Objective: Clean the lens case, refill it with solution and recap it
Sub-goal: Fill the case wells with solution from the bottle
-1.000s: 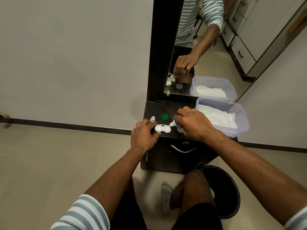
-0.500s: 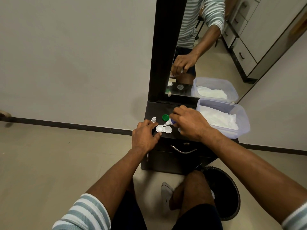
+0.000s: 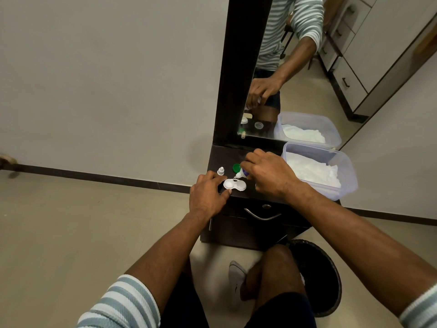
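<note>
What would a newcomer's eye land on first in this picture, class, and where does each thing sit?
At the centre, the right hand tilts a small white solution bottle over the white twin-well plastic lens case on the dark cabinet top, while the left hand steadies the case. To the right stands a clear plastic tub of white tissue.

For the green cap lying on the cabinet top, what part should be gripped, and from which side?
Grip the green cap by its round rim, pinched across opposite edges, coming from above and the far side. It lies low on the cabinet top, so only the rim offers purchase, and the right hand with the solution bottle crowds its near right side.
</note>
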